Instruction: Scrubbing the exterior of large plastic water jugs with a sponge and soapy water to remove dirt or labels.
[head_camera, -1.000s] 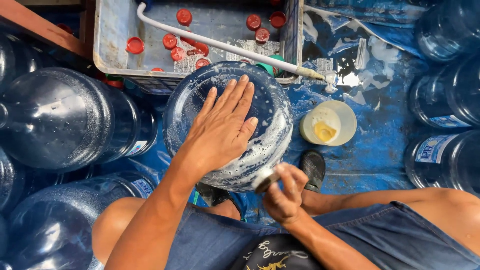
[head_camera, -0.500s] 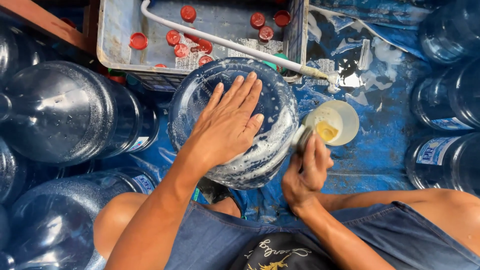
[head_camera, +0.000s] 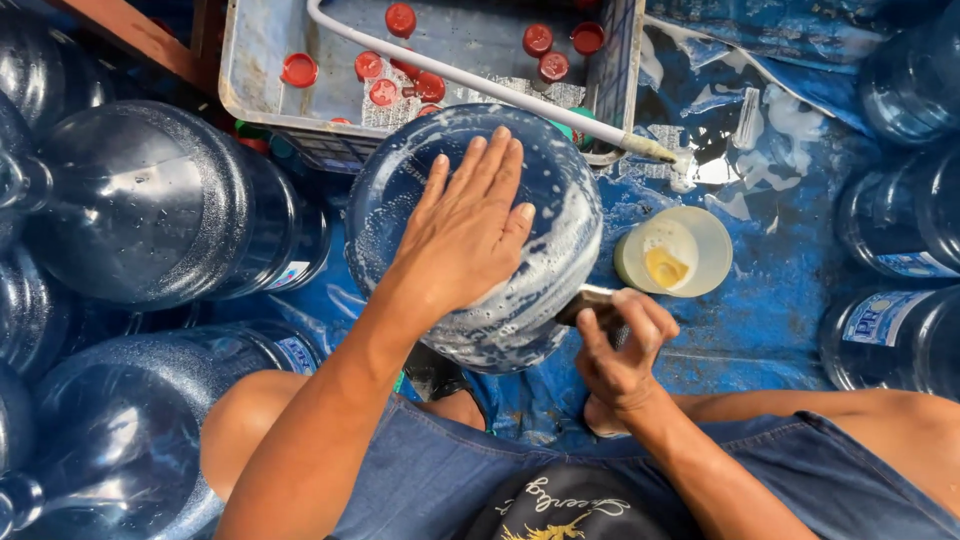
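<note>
Between the person's knees, on the blue tarp (head_camera: 780, 330), stood a large blue water jug (head_camera: 560, 200), bottom end up and coated in suds. Left hand (head_camera: 462, 228) lay flat on the upturned base, fingers spread, pressing it steady. Right hand (head_camera: 622, 345) was curled tight around a small scrubbing pad (head_camera: 583, 299), dark with a pale edge, touching the jug's lower right wall. Exact kind of pad hard to tell, mostly hidden by the fingers.

Just right of the jug sat a pale round tub (head_camera: 674, 252) with yellow soap inside, near the scrubbing hand. At the top edge of the tarp was a grey metal tray (head_camera: 262, 60) with red bottle caps (head_camera: 401, 18) lying in it, and a white hose (head_camera: 480, 86) ran across it with its nozzle end over the wet tarp. More big jugs (head_camera: 150, 200) lay on their sides along the left edge, others stood along the right edge.

Step in hand, judging by foam: scrubbing the jug's outside, right wall being worked. Next move likely calls for turning the jug under the flat palm to bring an unscrubbed side to the pad, holding firmly since the soapy surface looked slippery.
</note>
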